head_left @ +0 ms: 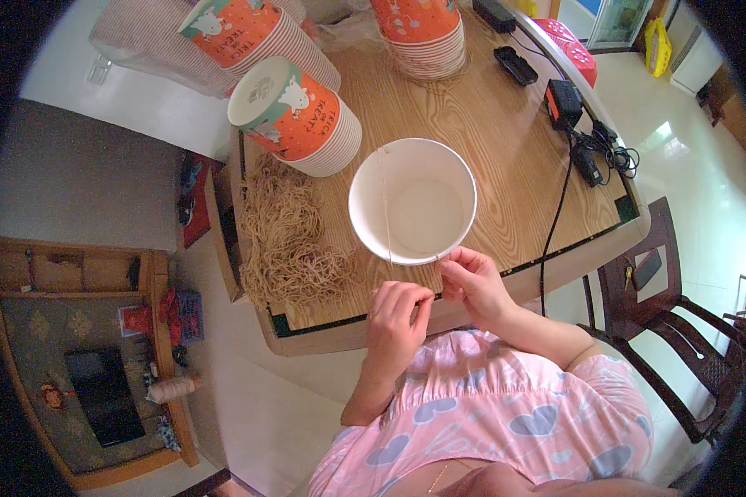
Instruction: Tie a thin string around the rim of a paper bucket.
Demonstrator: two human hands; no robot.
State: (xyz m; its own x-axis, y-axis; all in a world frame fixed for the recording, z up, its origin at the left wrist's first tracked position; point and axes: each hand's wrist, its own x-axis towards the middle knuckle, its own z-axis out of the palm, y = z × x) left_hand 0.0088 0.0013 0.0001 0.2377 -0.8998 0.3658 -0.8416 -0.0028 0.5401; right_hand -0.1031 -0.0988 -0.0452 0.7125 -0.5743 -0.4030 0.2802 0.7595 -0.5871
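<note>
A white paper bucket point(427, 211) stands on the wooden table in front of me, its open mouth facing up. A thin tan string point(387, 195) crosses the mouth near its left side and reaches the near rim. My right hand point(477, 286) pinches a string end between thumb and forefinger, right at that near rim. Just below and left of the bucket is my left hand point(399, 319), its fingers curled closed; whatever lies in them is hidden. To the left lies a loose heap of tan strings point(294, 240).
Behind the heap, a stack of orange printed paper buckets point(307, 124) lies tilted. More stacked buckets point(423, 41) stand at the back. Black adapters and cables point(584, 149) lie along the right edge, one cable hanging over the front. A dark wooden chair point(655, 290) stands at right.
</note>
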